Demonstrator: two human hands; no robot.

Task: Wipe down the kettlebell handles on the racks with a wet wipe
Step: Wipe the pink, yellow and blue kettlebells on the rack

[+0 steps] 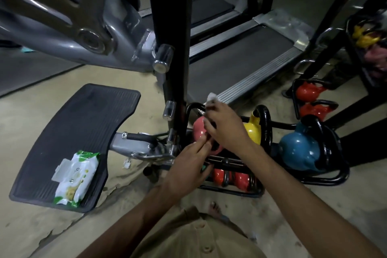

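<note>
Head: left hand (188,165), right hand (226,126), one wet wipe (212,98)

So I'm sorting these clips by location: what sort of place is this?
Most likely a gym: a grey treadmill with a black belt, a round blue kettlebell among others on a low black metal rack, and a ribbed black machine footplate.

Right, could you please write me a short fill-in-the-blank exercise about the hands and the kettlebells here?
1. The right hand holds the wipe at the black handle of the ____ kettlebell.
2. Between it and the blue kettlebell stands a ____ kettlebell.
3. The wet wipe pack lies on the ribbed footplate, to the ____ of both hands.
Missing words: pink (pink kettlebell), yellow (yellow kettlebell), left.
</note>
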